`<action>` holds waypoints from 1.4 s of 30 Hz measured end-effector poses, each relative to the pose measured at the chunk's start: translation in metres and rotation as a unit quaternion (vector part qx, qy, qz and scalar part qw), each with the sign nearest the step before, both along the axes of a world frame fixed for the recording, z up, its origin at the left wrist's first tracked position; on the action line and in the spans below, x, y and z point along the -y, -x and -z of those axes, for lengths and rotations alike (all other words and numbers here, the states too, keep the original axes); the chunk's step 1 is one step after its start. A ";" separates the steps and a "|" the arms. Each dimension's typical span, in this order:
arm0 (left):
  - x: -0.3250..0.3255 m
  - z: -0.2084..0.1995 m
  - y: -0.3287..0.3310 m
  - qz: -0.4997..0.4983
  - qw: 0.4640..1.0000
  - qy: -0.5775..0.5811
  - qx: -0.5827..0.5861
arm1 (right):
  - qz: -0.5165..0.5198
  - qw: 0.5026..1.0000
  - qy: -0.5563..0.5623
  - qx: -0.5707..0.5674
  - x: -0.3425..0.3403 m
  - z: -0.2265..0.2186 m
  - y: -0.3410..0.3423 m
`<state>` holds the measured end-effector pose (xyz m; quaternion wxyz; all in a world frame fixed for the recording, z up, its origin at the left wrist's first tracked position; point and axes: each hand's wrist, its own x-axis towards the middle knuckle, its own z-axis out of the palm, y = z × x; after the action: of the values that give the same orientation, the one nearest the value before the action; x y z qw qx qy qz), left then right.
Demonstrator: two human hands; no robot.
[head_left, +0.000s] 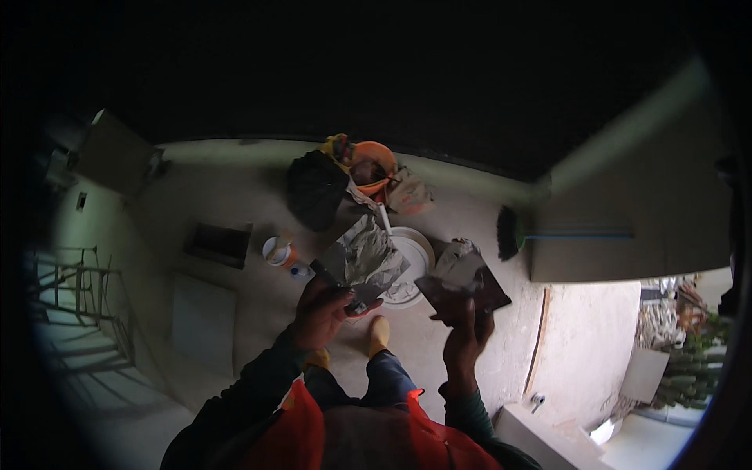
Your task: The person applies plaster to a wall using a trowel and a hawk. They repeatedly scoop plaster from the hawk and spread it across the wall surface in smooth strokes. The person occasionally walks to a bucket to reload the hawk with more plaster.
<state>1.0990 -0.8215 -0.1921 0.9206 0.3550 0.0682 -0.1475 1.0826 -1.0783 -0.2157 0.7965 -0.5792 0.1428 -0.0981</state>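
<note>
My left hand [319, 315] is closed round the dark handle of a plastering trowel [335, 257]. Wet grey-white plaster [370, 252] lies heaped over its broad blade. In my right hand [468, 330] I hold a second plastering trowel [479, 291], a flat dark blade with a smear of plaster [460, 270] on its far part; its handle is hidden. Below and between the two blades stands a round white tub [427, 244] with plaster inside, partly covered by the left trowel. A white stick [385, 218] leans at the tub's far edge.
An orange bucket [380, 155] and black bag [316, 188] stand by the far wall. At left are a small white bucket [276, 249], a dark rectangular box [218, 244], a pale board [204, 321] and scaffolding [82, 301]. A green broom [511, 233] lies right.
</note>
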 end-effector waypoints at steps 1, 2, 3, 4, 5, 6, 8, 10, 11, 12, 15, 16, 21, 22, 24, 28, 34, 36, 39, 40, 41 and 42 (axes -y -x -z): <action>0.000 0.000 0.003 -0.021 1.000 -0.001 0.012 | -0.039 0.994 0.094 0.044 -0.005 -0.017 0.003; -0.002 0.000 0.006 -0.038 0.998 0.005 0.042 | -0.072 0.971 0.180 0.138 -0.009 -0.035 0.004; -0.002 0.000 0.008 -0.059 0.997 -0.026 0.047 | -0.110 0.911 0.339 0.209 -0.010 -0.051 -0.001; -0.005 0.000 0.010 -0.056 0.996 -0.047 0.047 | -0.150 0.868 0.410 0.235 -0.015 -0.066 -0.005; -0.010 -0.001 0.012 -0.046 0.995 -0.065 0.063 | -0.176 0.849 0.422 0.265 -0.022 -0.080 -0.008; -0.011 -0.003 0.015 -0.052 0.993 -0.075 0.076 | -0.216 0.822 0.451 0.272 -0.030 -0.092 -0.011; -0.015 -0.006 0.023 -0.083 0.987 -0.091 0.099 | -0.230 0.790 0.482 0.299 -0.045 -0.114 -0.018; -0.021 -0.010 0.032 -0.121 0.980 -0.102 0.120 | -0.245 0.747 0.519 0.336 -0.064 -0.133 -0.025; -0.025 -0.012 0.038 -0.135 0.977 -0.107 0.127 | -0.246 0.731 0.526 0.358 -0.075 -0.141 -0.026; -0.031 -0.013 0.046 -0.149 0.973 -0.112 0.134 | -0.261 0.718 0.533 0.363 -0.088 -0.148 -0.025; -0.059 -0.014 0.069 -0.185 0.969 -0.110 0.119 | -0.290 0.682 0.550 0.384 -0.131 -0.166 -0.020; -0.070 -0.014 0.079 -0.204 0.964 -0.118 0.124 | -0.292 0.678 0.549 0.391 -0.147 -0.171 -0.019; -0.152 -0.025 0.125 -0.252 0.960 -0.035 0.117 | -0.310 0.709 0.501 0.388 -0.237 -0.193 -0.006; -0.168 -0.031 0.138 -0.270 0.957 -0.021 0.106 | -0.308 0.719 0.494 0.380 -0.253 -0.198 -0.004; -0.203 -0.042 0.164 -0.290 0.952 0.013 0.097 | -0.401 0.789 0.405 0.232 -0.289 -0.205 -0.001; -0.278 -0.056 0.222 -0.285 0.950 0.080 0.101 | -0.544 0.830 0.120 -0.019 -0.382 -0.190 -0.014; -0.358 -0.062 0.294 -0.288 0.946 0.129 0.075 | -0.674 0.708 -0.099 -0.183 -0.505 -0.126 0.026; -0.376 -0.060 0.315 -0.307 0.940 0.120 0.084 | -0.706 0.678 -0.092 -0.181 -0.530 -0.108 0.041; -0.404 -0.050 0.351 -0.356 0.925 0.114 0.071 | -0.745 0.621 -0.120 -0.212 -0.574 -0.070 0.063; -0.413 -0.046 0.362 -0.368 0.917 0.135 0.075 | -0.756 0.610 -0.094 -0.220 -0.588 -0.059 0.063; -0.425 -0.043 0.375 -0.395 0.909 0.113 0.069 | -0.768 0.595 -0.071 -0.226 -0.601 -0.049 0.064; -0.438 -0.041 0.386 -0.416 0.900 0.111 0.075 | -0.774 0.587 -0.041 -0.235 -0.613 -0.041 0.064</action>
<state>0.7128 -0.3833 -0.1514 0.9340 0.2001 0.1232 0.2692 1.0184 -0.4658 -0.1747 0.5337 -0.4408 -0.1734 0.7006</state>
